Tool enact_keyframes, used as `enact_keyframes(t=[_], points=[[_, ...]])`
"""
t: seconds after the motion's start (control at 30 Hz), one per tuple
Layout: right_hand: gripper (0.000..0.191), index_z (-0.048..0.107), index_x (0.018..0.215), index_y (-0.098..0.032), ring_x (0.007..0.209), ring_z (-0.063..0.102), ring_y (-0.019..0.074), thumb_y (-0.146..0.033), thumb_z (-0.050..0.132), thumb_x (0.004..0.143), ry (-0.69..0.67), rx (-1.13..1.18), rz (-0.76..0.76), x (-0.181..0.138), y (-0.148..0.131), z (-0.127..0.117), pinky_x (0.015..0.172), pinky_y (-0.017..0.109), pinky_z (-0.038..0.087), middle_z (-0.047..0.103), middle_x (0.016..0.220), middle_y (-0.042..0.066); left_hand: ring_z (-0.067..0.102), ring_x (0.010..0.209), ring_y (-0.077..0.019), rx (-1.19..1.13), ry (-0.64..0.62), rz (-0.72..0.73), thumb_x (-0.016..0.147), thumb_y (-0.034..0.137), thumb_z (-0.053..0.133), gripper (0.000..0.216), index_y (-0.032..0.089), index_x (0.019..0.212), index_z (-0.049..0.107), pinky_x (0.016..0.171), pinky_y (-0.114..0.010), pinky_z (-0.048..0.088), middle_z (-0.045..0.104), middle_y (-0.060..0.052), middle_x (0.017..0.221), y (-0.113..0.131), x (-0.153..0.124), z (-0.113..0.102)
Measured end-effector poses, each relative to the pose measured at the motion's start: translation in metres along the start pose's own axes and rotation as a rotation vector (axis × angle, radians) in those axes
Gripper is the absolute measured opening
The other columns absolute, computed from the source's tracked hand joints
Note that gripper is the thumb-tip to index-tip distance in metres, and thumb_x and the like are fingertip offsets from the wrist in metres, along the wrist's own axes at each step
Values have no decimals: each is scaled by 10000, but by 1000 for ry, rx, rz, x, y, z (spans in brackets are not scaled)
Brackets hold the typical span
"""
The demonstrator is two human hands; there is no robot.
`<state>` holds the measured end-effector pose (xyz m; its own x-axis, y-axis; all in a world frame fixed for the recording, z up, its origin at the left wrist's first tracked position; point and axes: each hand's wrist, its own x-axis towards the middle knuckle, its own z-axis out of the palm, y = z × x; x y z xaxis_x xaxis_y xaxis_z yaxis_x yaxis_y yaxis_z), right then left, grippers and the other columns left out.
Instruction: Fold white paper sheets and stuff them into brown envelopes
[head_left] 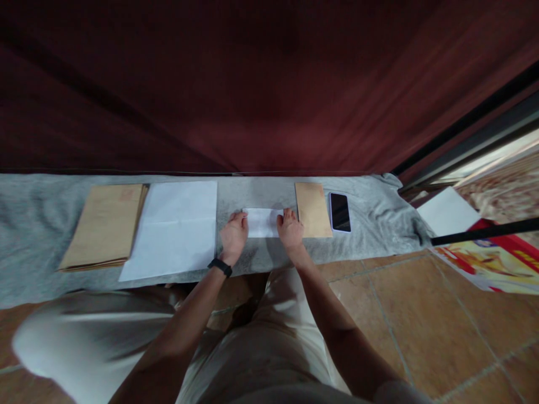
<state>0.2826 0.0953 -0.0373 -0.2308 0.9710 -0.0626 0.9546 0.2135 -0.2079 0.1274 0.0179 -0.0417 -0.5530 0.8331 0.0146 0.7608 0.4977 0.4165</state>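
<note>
A small folded white sheet of paper (264, 223) lies on the grey cloth in front of me. My left hand (234, 233) pinches its left end, thumb and fingers closed at the edge. At the opposite end, my right hand (290, 227) grips the paper the same way, the fingers curled. Just right of that hand lies a single brown envelope (315, 210). Left of my left hand is a stack of white paper (172, 230), and beyond it a pile of brown envelopes (105, 224).
A grey cloth (379, 219) covers the narrow surface, with a dark red panel (261, 101) rising behind it. A phone (340, 212) lies right of the single envelope. Farther right, a dark bar (484, 231) crosses before a red and yellow printed box (497, 261). Tiles cover the floor.
</note>
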Motion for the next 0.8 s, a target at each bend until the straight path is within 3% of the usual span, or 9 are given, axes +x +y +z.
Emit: enact_keyframes(t=[0.13,0.23,0.4,0.8], points=[[334,539,1331,-153,1032,664,250,-305,410,1063,96,47,-72,-9,3,3,902,363,502,654,1213,154,717,960,-236,41,-1,9,1023,260,409,353,236,1261,669,814,-331,548,700,-90,1243,0,-2,2],[380,543,1385,-131,1232,572,288,-258,416,1050,162,117,-232,-21,5,11,1045,427,451,599,1357,190,720,939,-243,70,-16,30,1035,281,374,376,238,1280,655,783,-336,550,690,-97,1252,0,-4,3],[462,496,1490,-130,1481,369,258,-234,407,1049,130,210,-475,-35,4,30,1209,446,332,468,1571,153,723,892,-242,125,-54,27,1040,284,332,418,231,1336,623,771,-343,550,676,-125,1265,2,-5,1],[568,375,1574,-87,1532,322,266,-386,340,1092,123,114,-440,-41,-1,43,1252,461,269,362,1642,151,725,921,-257,174,-80,66,1050,285,289,432,219,1331,610,773,-347,540,662,-140,1266,4,-4,-1]])
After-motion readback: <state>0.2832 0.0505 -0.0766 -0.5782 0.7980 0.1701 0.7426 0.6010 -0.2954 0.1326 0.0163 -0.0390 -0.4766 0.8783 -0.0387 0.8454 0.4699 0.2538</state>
